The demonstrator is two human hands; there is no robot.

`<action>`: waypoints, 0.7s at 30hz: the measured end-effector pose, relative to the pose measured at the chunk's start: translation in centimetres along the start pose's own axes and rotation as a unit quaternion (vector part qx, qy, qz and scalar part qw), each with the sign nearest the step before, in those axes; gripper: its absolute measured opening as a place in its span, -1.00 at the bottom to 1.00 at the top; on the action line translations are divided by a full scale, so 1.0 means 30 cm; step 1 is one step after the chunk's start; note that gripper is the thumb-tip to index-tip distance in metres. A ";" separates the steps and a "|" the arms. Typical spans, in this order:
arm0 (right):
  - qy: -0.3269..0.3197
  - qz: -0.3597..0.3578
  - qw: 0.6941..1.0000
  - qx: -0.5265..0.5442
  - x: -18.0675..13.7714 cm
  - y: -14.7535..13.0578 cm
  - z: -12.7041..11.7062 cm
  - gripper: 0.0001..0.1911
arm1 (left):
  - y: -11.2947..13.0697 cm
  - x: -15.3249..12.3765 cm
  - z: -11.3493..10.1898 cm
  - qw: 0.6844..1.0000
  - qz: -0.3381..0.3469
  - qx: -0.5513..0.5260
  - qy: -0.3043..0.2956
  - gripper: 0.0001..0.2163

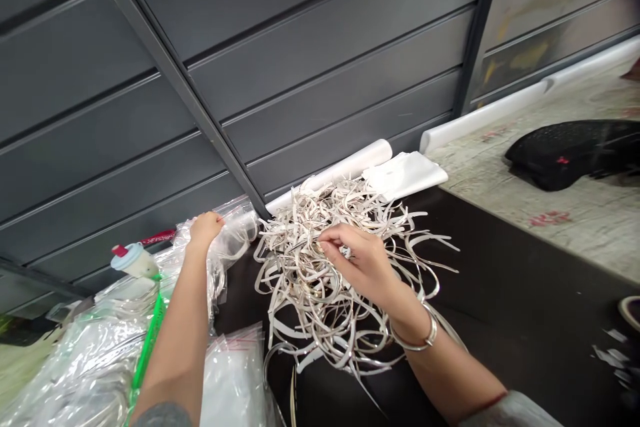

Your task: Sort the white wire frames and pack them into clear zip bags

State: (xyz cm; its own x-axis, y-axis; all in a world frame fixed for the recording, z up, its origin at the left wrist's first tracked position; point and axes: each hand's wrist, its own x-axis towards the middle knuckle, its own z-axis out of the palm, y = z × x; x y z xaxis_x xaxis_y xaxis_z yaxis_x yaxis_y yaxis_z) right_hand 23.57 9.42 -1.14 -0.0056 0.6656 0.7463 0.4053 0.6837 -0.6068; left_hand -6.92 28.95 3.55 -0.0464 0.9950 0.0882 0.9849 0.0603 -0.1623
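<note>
A tangled heap of pale, thin curved bands (320, 260) lies on a dark work surface (500, 273) against a grey slatted wall. My right hand (357, 260), with a silver bangle on its wrist, rests on top of the heap, its fingers curled and pinching among the bands. My left hand (205, 227) reaches out to the left and is closed on the clear plastic bags (227, 237) bunched at the wall beside the heap.
More clear zip bags (75, 360) are piled at the lower left, with a green strip (147, 340) and a small capped bottle (133, 260). White folded sheets (405, 173) lie behind the heap. A black mesh object (570, 150) sits on the pale bench at right.
</note>
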 end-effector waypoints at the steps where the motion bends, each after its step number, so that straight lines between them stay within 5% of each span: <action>1: 0.003 -0.001 1.000 0.000 0.000 0.000 -0.003 -0.89 | 0.001 0.018 0.009 1.000 0.000 0.003 -0.006 -0.78; 11: 0.023 -0.024 0.999 -0.005 0.003 -0.006 -0.019 -0.89 | -0.011 0.086 0.115 0.995 -0.049 -0.012 0.082 -0.70; 21: 0.029 -0.035 0.999 -0.003 0.005 -0.003 -0.028 -0.90 | -0.050 -0.041 0.213 0.984 -0.001 -0.125 0.125 -0.52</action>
State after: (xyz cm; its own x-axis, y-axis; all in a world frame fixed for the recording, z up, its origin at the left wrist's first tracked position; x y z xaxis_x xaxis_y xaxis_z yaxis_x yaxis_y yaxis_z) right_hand 24.30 9.20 -0.74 0.0191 0.5970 0.8020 0.4116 0.7264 -0.5504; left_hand -9.41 28.15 -2.59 -0.0369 0.9423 0.3327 0.9965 0.0097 0.0829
